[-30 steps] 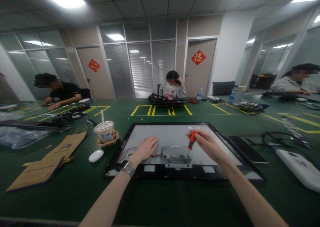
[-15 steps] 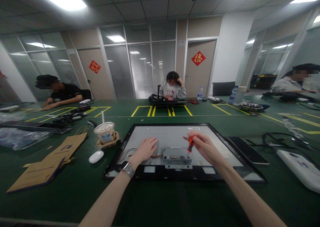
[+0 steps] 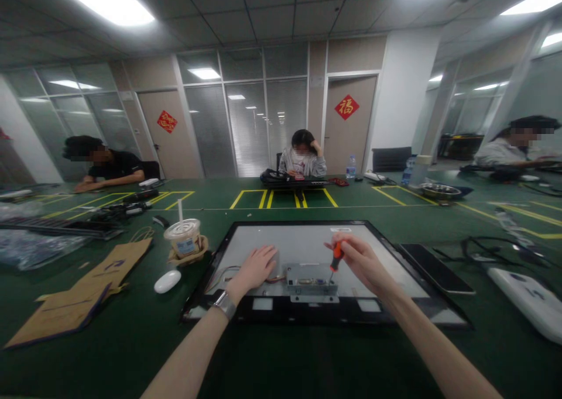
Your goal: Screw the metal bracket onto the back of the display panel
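A flat display panel (image 3: 302, 241) with a black frame and grey back lies on the green table. Near its front edge sits a metal bracket box (image 3: 302, 276) with connector ports. My right hand (image 3: 357, 258) grips an orange and black screwdriver (image 3: 337, 255), tilted, its tip down at the right part of the bracket. My left hand (image 3: 257, 266) lies flat on the panel, fingers stretched out, left of the bracket. Thin wires (image 3: 276, 279) run from beneath that hand towards the box.
To the left are a drink cup (image 3: 183, 238) in a cardboard holder, a white oval case (image 3: 167, 282) and a brown paper bag (image 3: 88, 291). A dark phone (image 3: 437, 267) and a white device (image 3: 524, 299) lie to the right. Several people sit around the table.
The view has tilted up slightly. Both hands keep their places on the panel, and the screwdriver is still at the bracket's right part.
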`<act>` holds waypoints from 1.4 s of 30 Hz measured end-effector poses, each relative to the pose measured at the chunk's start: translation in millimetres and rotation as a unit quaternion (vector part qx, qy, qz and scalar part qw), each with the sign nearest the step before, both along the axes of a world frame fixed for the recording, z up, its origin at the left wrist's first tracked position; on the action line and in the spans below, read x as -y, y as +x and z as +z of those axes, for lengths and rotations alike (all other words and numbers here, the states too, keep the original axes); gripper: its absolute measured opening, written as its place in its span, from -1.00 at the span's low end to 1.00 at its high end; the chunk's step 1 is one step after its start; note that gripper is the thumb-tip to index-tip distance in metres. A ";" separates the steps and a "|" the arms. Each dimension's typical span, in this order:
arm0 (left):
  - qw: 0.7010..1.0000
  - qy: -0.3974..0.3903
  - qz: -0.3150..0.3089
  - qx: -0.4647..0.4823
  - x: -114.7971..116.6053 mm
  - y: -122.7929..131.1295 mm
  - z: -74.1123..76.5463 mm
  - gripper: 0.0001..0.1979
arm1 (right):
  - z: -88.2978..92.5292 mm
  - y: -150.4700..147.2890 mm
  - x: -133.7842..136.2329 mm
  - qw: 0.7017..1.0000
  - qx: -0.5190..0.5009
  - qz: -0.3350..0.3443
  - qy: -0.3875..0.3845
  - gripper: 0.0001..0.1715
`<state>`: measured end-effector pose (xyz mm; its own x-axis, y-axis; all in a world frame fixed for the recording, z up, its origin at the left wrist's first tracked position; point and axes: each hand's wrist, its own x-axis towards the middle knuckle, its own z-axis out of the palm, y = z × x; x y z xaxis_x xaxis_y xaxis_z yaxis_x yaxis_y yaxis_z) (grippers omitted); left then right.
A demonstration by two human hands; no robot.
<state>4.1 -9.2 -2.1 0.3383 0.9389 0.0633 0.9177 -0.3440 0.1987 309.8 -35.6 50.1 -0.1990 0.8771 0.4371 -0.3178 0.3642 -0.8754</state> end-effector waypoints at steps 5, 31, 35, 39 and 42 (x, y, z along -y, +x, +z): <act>1.000 0.004 0.001 0.000 1.3 0.4 1.0 -0.50 | -0.2 1.5 0.1 1.000 -0.002 0.020 -0.015 -0.62; 1.000 0.025 -0.006 0.001 -2.1 -0.9 -7.7 -0.51 | -0.5 5.1 -3.8 0.999 0.020 -0.035 0.000 -0.64; 1.000 0.024 -0.005 0.000 -2.3 -1.0 -7.8 -0.52 | 1.2 3.5 -1.5 1.000 0.011 -0.022 0.009 -0.66; 1.000 0.022 -0.004 -0.002 -1.6 -0.6 -6.4 -0.51 | 1.1 1.7 -1.8 0.999 -0.001 -0.016 0.032 -0.71; 1.000 0.019 -0.004 -0.002 -0.7 -0.3 -5.0 -0.51 | 0.4 3.4 -2.5 1.000 0.001 -0.011 0.015 -0.71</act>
